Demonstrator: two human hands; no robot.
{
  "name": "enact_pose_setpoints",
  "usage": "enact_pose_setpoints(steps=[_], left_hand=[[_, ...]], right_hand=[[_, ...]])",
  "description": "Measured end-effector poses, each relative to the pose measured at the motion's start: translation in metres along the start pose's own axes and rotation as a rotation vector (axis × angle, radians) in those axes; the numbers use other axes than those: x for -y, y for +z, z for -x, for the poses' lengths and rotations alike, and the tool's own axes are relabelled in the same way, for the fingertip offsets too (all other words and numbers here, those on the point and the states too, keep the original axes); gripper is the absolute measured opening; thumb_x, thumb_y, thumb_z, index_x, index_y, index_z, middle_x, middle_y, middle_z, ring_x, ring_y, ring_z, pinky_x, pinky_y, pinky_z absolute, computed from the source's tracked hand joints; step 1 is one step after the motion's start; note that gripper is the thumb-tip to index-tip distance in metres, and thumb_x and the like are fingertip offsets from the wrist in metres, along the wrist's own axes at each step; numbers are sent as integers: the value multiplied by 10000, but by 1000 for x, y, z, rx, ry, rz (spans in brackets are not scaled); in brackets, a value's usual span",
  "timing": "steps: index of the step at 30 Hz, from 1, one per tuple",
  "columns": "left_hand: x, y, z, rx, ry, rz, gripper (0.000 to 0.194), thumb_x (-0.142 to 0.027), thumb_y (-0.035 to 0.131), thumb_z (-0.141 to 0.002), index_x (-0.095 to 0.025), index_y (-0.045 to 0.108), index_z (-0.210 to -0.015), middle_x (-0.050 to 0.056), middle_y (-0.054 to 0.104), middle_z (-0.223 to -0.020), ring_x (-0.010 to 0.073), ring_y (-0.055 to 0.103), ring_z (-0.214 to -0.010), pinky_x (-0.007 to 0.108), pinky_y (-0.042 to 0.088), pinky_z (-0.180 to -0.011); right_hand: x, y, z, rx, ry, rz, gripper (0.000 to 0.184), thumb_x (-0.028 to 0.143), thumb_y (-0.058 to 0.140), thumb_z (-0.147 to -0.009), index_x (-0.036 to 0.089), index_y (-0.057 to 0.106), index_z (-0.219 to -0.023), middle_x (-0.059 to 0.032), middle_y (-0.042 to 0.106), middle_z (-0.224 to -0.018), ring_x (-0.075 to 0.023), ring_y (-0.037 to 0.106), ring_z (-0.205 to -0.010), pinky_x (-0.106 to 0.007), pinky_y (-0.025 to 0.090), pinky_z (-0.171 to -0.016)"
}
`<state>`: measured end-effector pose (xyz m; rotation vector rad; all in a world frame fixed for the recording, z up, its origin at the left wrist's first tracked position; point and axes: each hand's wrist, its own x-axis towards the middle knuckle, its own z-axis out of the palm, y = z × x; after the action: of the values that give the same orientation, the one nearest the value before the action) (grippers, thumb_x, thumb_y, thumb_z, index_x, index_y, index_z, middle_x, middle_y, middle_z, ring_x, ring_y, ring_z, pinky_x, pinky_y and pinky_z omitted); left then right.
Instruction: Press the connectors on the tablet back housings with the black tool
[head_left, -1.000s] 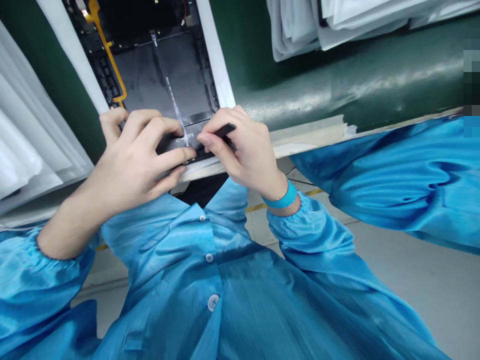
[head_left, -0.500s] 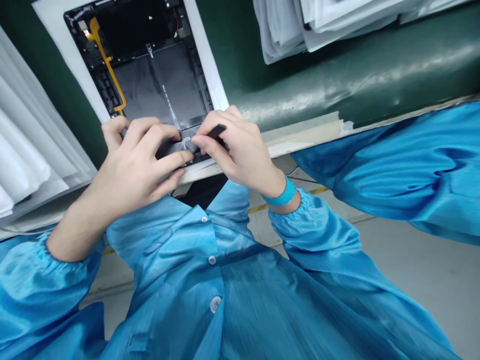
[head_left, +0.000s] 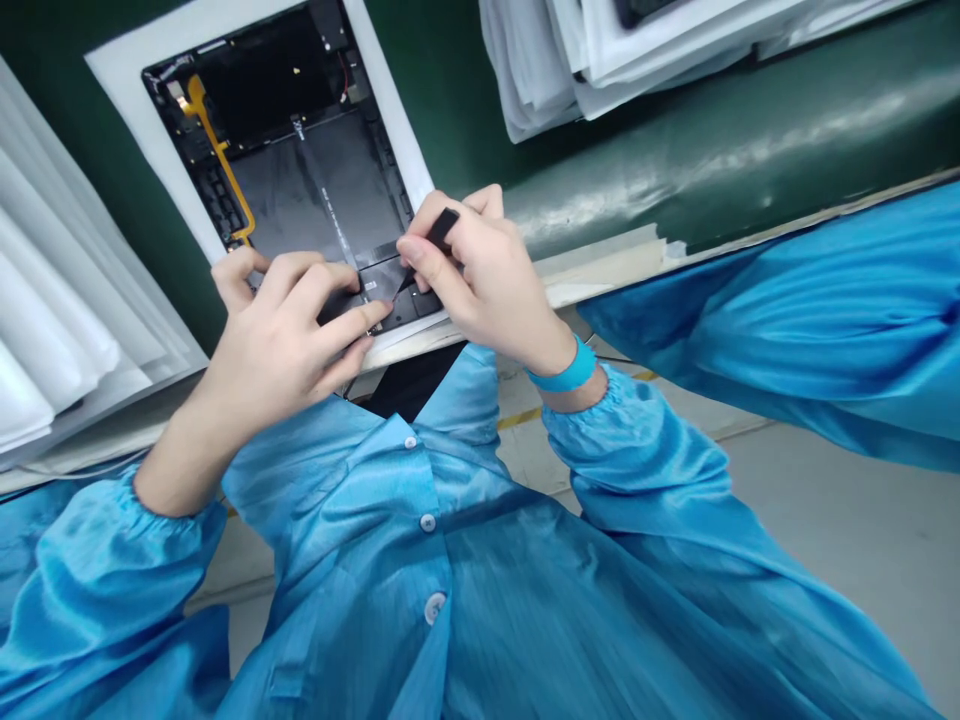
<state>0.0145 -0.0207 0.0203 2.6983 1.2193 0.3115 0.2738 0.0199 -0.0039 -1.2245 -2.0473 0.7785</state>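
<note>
Dark green matting (head_left: 712, 170) wraps the table edge across the top of the frame, above a grey floor (head_left: 840, 500) marked with a yellow line (head_left: 517, 417). Folded white sheets lie at the left edge (head_left: 67, 280) and upper right (head_left: 540, 70), and a large blue sleeve (head_left: 780, 320) crosses the right side. At the bottom, a person in a blue smock (head_left: 420, 600) leans over the table. Upper left of centre, an opened tablet (head_left: 315, 190) lies in a white frame (head_left: 154, 150), showing a dark back panel and a yellow flex cable (head_left: 221, 160). Near its lower edge, the curled fingers (head_left: 330, 285) of the left hand (head_left: 289, 325) rest on a black film flap (head_left: 382, 285); whether they grip it is hard to tell. The right hand (head_left: 480, 275), with a teal wristband (head_left: 570, 367), pinches a small black strip (head_left: 442, 228) narrowly between thumb and forefinger, just above that flap.
</note>
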Motion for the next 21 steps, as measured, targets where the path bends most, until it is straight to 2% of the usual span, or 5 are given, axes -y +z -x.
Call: enact_pose_setpoints(steps=[4, 11, 15, 19, 21], left_hand=[[3, 2, -2, -27, 57, 10, 260, -335, 614, -1158, -340, 765, -1370, 96, 745, -1413, 410, 685, -1339, 790, 513, -1087], [1, -3, -12, 19, 85, -95, 260, -430, 594, -1185, -290, 783, -1297, 95, 760, -1344, 354, 693, -1258, 745, 496, -1095], [2, -7, -18, 64, 79, -59, 269, -440, 567, -1195, -274, 777, -1210, 98, 742, -1386, 325, 696, -1214, 722, 501, -1099], [4, -9, -24, 36, 154, -126, 283, -433, 555, -1200, -250, 769, -1183, 98, 750, -1376, 298, 709, -1162, 647, 521, -1058], [4, -9, -27, 14, 174, -148, 287, -424, 546, -1202, -246, 763, -1263, 115, 762, -1351, 302, 720, -1157, 598, 529, -1012]], right_hand=[[-2, 0, 0, -43, -4, -13, 454, 620, 375, -1200, 304, 609, -974, -30, 699, -792, -261, 688, -917, -512, 549, -1112], [-5, 0, -1, -75, 0, -26, 490, 629, 344, -1200, 285, 590, -952, -38, 681, -803, -251, 661, -859, -489, 567, -1091], [-10, 2, 1, -113, -16, -44, 479, 626, 351, -1207, 294, 600, -967, -15, 672, -812, -243, 661, -843, -497, 591, -1084], [-14, 3, 3, -132, -49, -77, 494, 625, 320, -1218, 287, 609, -1003, -8, 653, -861, -230, 666, -867, -490, 591, -1088], [-15, 2, 3, -128, -51, -78, 497, 615, 305, -1224, 283, 605, -1009, -12, 650, -886, -230, 668, -900, -484, 575, -1102]])
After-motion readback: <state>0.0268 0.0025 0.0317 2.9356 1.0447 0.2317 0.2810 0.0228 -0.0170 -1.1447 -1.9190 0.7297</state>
